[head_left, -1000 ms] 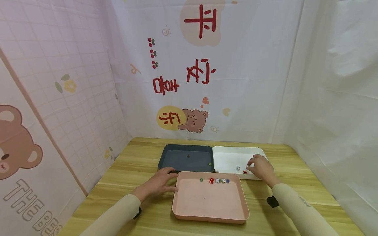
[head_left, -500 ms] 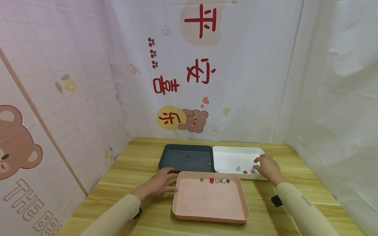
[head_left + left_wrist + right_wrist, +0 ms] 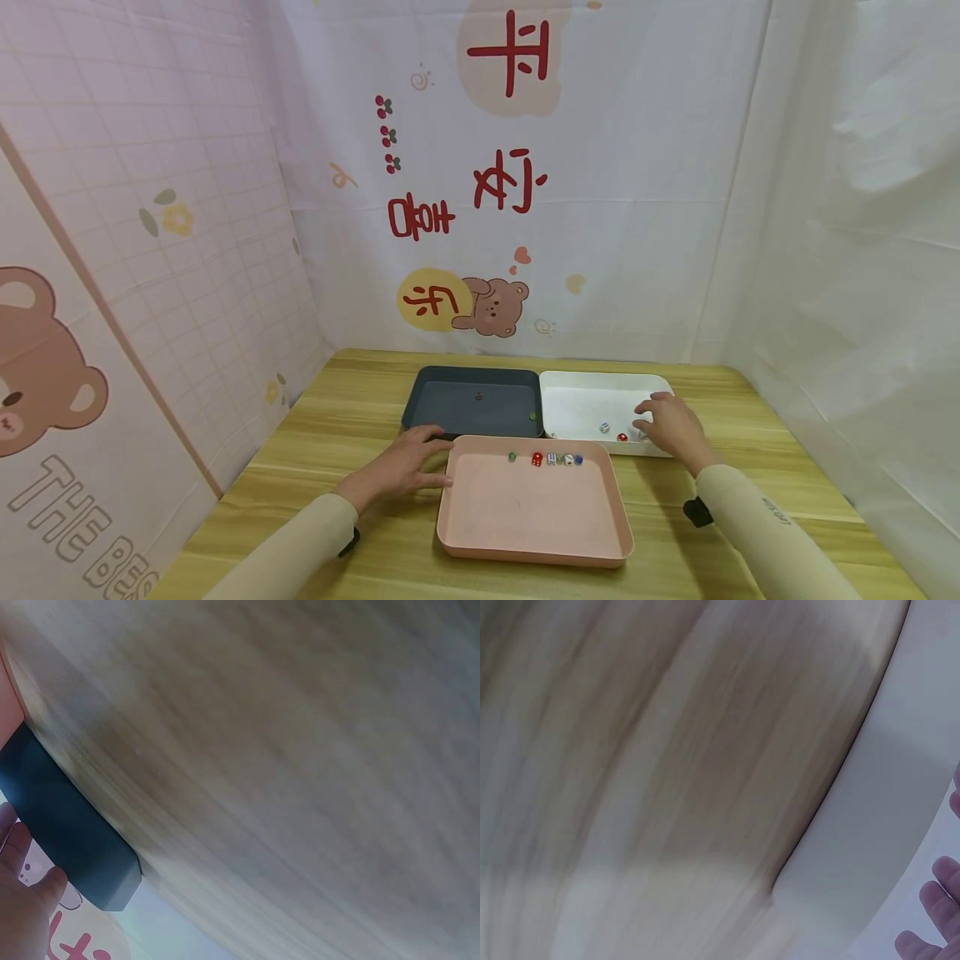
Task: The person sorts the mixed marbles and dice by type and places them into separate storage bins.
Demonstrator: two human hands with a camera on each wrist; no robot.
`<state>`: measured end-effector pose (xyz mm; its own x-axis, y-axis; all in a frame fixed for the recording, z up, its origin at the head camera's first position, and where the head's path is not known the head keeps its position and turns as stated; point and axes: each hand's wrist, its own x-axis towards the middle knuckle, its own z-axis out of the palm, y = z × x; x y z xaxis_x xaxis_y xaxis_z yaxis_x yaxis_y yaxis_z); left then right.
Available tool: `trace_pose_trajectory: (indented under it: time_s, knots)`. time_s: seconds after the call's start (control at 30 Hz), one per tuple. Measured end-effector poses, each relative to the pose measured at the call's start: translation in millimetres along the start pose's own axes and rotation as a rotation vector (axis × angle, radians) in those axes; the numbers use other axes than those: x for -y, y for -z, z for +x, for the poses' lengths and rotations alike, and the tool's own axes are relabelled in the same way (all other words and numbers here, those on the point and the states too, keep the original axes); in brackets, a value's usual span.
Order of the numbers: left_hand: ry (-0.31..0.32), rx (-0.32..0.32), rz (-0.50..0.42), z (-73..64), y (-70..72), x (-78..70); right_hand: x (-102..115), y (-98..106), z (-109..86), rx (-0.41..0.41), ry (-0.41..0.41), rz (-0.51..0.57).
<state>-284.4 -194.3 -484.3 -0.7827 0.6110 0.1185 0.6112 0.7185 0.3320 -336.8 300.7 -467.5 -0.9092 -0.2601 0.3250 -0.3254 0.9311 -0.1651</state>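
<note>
My right hand (image 3: 675, 429) hovers over the right end of the white tray (image 3: 585, 382), fingers apart and slightly bent. A white die (image 3: 640, 434) lies just below its fingertips, partly hidden by the thumb. A red die (image 3: 622, 437) and another white die (image 3: 605, 427) lie to its left in the same tray. In the right wrist view the fingers (image 3: 939, 900) show beyond the white tray's wall. My left hand (image 3: 401, 467) rests at the left rim of the pink tray (image 3: 525, 546), fingers spread and holding nothing.
Along the pink tray's far side stand a green marble (image 3: 512, 457), a red die (image 3: 537, 459), white dice (image 3: 569, 460) and a blue marble (image 3: 578, 460). The dark tray (image 3: 450, 372) behind it holds a green marble (image 3: 533, 416) and a small brownish marble (image 3: 478, 397).
My right hand first moved right, revealing a white die at the right of the red one, then came slightly back left over that die. The left hand and the trays have stayed put.
</note>
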Motion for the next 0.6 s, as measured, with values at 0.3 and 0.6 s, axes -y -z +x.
trace_pose_trajectory:
  time_s: [0.3,0.6]
  knots:
    - [0.001,-0.002,-0.001,-0.4,0.8,-1.7,27.6,-3.8,5.5,0.006,0.029,0.070]
    - [0.004,-0.007,-0.004,-0.5,0.1,-1.4,60.2,-10.8,8.9,-0.007,0.126,0.100]
